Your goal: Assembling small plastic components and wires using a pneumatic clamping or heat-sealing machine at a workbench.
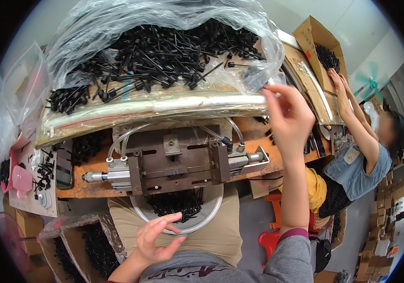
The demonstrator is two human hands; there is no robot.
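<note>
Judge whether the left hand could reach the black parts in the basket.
Probably yes: the left hand is open at the near rim of the basket, and nothing visible blocks the black parts from there.

the heaped stemmed parts (169, 54) are solid black; the plastic sheet (77, 35) is clear with whitish-grey sheen. a white padded edge (183, 104) bears a thin red line. the workbench (89, 177) is orange-brown with dark marks, the metal fixture (152, 139) dark brown, its cylinders (119, 179) silver. the basket (214, 213) is pale grey. the wearer's trousers (223, 231) are beige, the grey sleeve (289, 257) cuffed in maroon. a co-worker's top (370, 165) is denim blue; the stool (269, 243), red; the cup (22, 180), pink; the fan (372, 85), green.
</note>
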